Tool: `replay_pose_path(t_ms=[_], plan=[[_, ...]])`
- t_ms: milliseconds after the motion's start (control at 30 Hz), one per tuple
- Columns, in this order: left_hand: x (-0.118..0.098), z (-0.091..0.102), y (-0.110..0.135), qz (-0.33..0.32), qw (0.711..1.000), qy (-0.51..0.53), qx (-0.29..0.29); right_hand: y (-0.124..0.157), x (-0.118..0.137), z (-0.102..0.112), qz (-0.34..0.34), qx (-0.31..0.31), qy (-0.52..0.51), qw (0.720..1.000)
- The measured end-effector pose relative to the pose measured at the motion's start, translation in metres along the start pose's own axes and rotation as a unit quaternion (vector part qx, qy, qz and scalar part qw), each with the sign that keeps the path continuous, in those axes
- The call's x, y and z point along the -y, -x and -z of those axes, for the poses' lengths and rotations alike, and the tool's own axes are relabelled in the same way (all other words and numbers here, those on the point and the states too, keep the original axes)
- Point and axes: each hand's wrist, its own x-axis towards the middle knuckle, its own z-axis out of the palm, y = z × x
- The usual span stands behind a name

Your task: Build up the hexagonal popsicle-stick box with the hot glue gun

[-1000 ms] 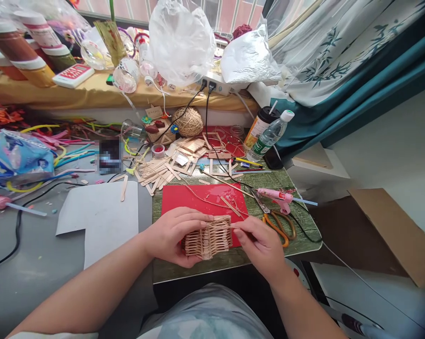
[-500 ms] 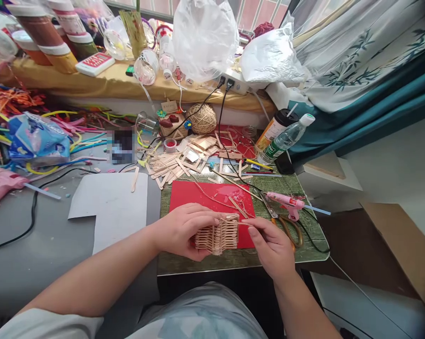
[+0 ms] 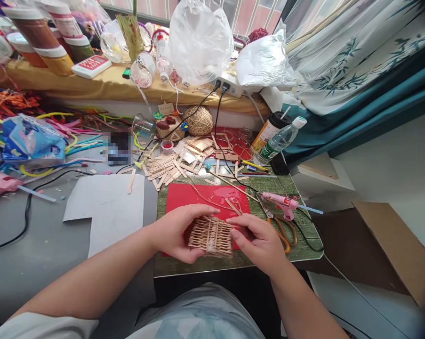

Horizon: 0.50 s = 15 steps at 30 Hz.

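Observation:
My left hand (image 3: 179, 234) is closed around the left side of a small twine-woven basket (image 3: 212, 235), its thumb below and its fingers over the top. Rows of tan cord run across the basket, with a thicker raised band down the middle. At its right edge, my right hand (image 3: 260, 240) pinches with thumb and forefinger on the twine; the pinched part is mostly hidden. Beneath the hands lies a red sheet (image 3: 184, 194), with a length of loose twine (image 3: 205, 195) and a craft stick (image 3: 232, 206) on it.
Scissors (image 3: 283, 230) and a pink glue gun (image 3: 284, 203) with its cord lie right of the hands. Behind are piled craft sticks (image 3: 166, 167), a twine ball (image 3: 198, 120) and a water bottle (image 3: 281, 141). Grey card (image 3: 118, 202) and another glue gun (image 3: 0, 186) are left.
The basket has tilted in my left hand, showing more of its ribbed face. My right hand has moved in close against its right edge; the short stretch of twine between them no longer shows.

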Motion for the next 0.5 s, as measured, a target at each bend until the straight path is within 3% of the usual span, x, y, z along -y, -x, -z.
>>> replay_pose_path(t_ms=[133,367,500], plan=[[-0.001,0.004,-0.002,-0.006,0.999,-0.004,-0.038,-0.004,-0.007,-0.007,-0.032,-0.011,-0.062,0.997],[-0.004,0.004,-0.005,-0.113,0.979,-0.161,-0.057,-0.011,-0.008,-0.008,-0.016,-0.015,-0.066,0.998],[-0.005,0.003,-0.007,-0.115,0.968,-0.214,-0.061,-0.015,-0.009,-0.014,-0.019,-0.054,-0.085,0.995]])
